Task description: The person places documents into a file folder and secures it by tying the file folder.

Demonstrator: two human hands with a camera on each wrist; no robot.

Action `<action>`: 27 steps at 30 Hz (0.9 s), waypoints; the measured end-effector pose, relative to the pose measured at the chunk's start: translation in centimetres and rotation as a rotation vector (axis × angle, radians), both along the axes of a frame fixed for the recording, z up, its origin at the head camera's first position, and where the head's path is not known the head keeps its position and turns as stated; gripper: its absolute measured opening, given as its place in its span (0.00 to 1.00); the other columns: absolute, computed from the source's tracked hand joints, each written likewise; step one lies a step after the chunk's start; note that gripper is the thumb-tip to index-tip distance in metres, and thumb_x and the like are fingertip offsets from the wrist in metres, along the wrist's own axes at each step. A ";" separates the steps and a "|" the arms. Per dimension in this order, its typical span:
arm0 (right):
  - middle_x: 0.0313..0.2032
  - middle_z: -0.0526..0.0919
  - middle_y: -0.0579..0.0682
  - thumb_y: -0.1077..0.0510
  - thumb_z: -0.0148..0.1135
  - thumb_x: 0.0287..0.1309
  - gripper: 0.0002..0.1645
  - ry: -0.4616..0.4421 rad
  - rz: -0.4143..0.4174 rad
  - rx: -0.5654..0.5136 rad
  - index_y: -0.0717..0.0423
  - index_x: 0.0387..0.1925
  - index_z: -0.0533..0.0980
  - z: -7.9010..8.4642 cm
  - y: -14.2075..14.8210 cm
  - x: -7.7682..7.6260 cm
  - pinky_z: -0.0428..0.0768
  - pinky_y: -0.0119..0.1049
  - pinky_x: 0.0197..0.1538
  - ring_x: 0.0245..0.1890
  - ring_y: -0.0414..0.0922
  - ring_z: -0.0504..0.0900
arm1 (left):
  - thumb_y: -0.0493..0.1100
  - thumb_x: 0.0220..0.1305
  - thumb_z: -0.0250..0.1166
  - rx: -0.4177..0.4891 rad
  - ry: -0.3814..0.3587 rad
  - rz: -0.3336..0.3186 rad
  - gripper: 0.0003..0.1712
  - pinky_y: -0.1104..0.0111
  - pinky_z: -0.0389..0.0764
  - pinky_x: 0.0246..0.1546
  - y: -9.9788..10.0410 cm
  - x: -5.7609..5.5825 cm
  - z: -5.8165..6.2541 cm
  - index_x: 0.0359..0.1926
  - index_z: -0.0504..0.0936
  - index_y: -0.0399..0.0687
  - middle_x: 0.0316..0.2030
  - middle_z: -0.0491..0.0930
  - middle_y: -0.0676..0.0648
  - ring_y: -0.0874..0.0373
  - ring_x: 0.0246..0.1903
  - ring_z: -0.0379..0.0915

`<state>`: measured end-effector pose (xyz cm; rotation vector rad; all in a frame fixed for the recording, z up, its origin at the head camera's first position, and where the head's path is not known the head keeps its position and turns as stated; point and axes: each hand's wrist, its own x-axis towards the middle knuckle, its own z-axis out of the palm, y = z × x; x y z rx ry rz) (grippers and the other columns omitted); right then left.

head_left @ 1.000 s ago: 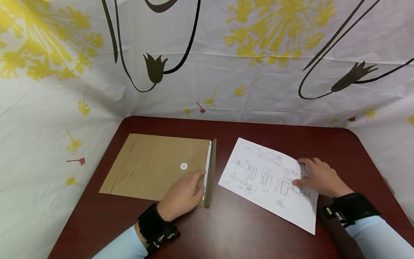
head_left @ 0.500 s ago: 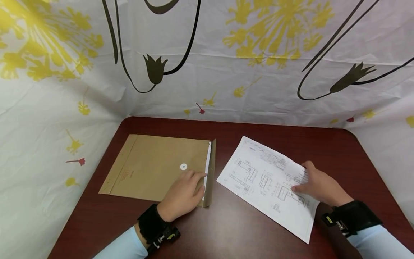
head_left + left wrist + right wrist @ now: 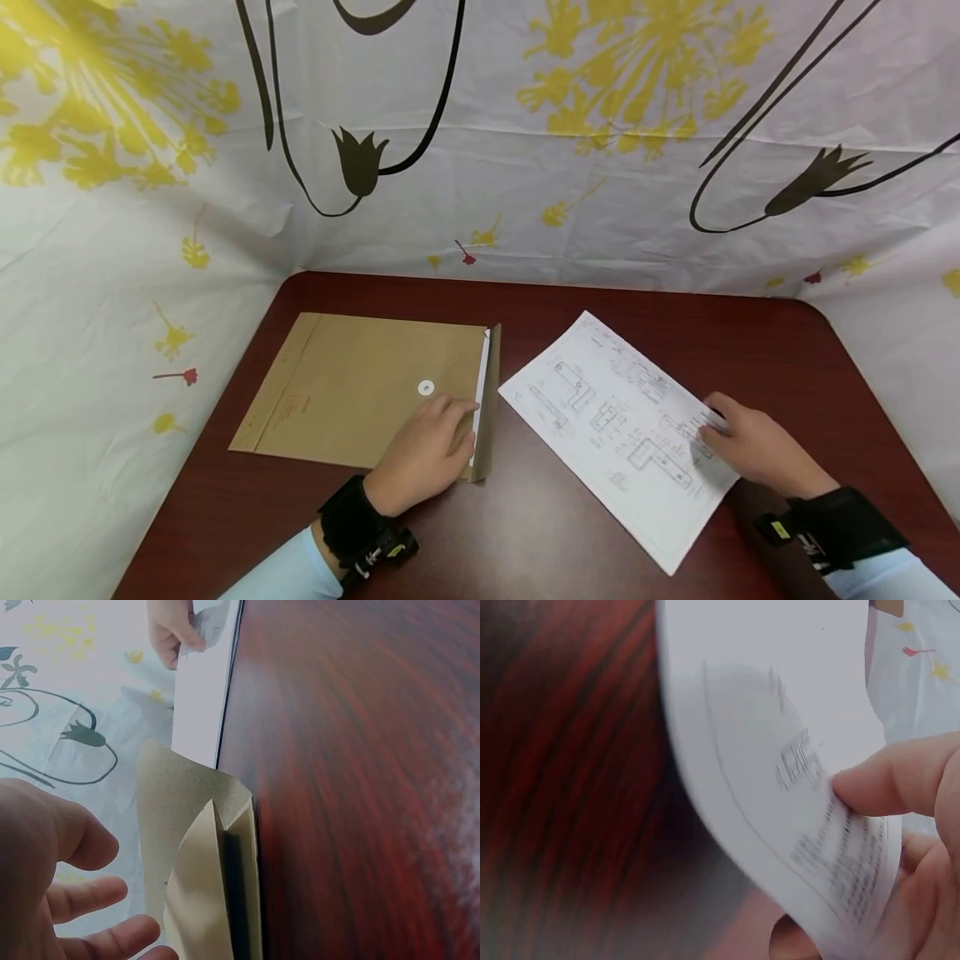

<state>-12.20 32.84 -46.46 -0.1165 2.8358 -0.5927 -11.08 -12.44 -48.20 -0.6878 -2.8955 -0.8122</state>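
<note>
A brown paper envelope (image 3: 360, 375) with a white round button lies on the left of the table, its flap (image 3: 489, 417) folded out on the right side and a white strip along its mouth. My left hand (image 3: 422, 454) rests on it near the mouth, fingertips by the strip. In the left wrist view, its fingers (image 3: 90, 896) are apart and the envelope's mouth gapes slightly. To the right, my right hand (image 3: 761, 446) pinches a paper with technical drawings (image 3: 600, 417) at its right edge, thumb on top. The paper bends in the right wrist view (image 3: 772, 750).
A dark red-brown wooden table (image 3: 540, 533) with rounded corners carries everything. Behind and at both sides hangs a white cloth (image 3: 480, 125) with yellow and dark flower prints. Black straps (image 3: 840, 521) with small cameras sit on both wrists.
The paper has turned clockwise, its near corner swinging left and its left corner coming close to the envelope flap. My right hand has shifted slightly nearer with it; the left hand stays put.
</note>
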 end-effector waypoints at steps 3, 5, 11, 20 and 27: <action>0.39 0.82 0.55 0.58 0.59 0.68 0.18 0.030 0.027 -0.021 0.60 0.55 0.69 0.1 0.0 0.4 0.67 0.36 0.23 0.25 0.42 0.72 | 0.46 0.71 0.60 0.012 0.001 -0.002 0.22 0.64 0.77 0.52 0.0 0.0 0.0 0.63 0.77 0.47 0.52 0.76 0.49 0.57 0.53 0.72; 0.39 0.81 0.53 0.58 0.60 0.69 0.16 0.060 0.033 -0.067 0.56 0.54 0.70 0.1 0.0 0.5 0.69 0.35 0.24 0.24 0.41 0.73 | 0.46 0.71 0.60 0.024 -0.005 -0.001 0.22 0.64 0.77 0.52 0.0 0.0 0.0 0.63 0.77 0.48 0.52 0.77 0.50 0.58 0.53 0.72; 0.33 0.83 0.53 0.56 0.59 0.71 0.15 0.112 -0.004 -0.345 0.57 0.54 0.71 -0.1 0.2 0.7 0.78 0.36 0.24 0.24 0.41 0.82 | 0.48 0.73 0.58 0.085 -0.048 -0.015 0.23 0.63 0.77 0.55 0.0 0.0 0.1 0.66 0.73 0.50 0.56 0.76 0.50 0.59 0.56 0.72; 0.35 0.88 0.44 0.62 0.57 0.71 0.13 0.137 -0.064 -0.691 0.60 0.52 0.69 0.0 -1.0 0.8 0.83 0.37 0.28 0.30 0.43 0.88 | 0.53 0.76 0.54 0.245 -0.164 -0.084 0.28 0.61 0.77 0.52 0.4 0.3 0.4 0.71 0.67 0.49 0.56 0.75 0.47 0.59 0.54 0.73; 0.43 0.89 0.46 0.63 0.55 0.72 0.13 0.009 -0.064 -1.038 0.58 0.55 0.69 0.1 -3.3 1.2 0.85 0.38 0.35 0.37 0.44 0.89 | 0.56 0.77 0.53 0.261 -0.170 -0.113 0.27 0.64 0.77 0.50 1.3 0.3 0.6 0.68 0.71 0.50 0.49 0.76 0.53 0.61 0.48 0.73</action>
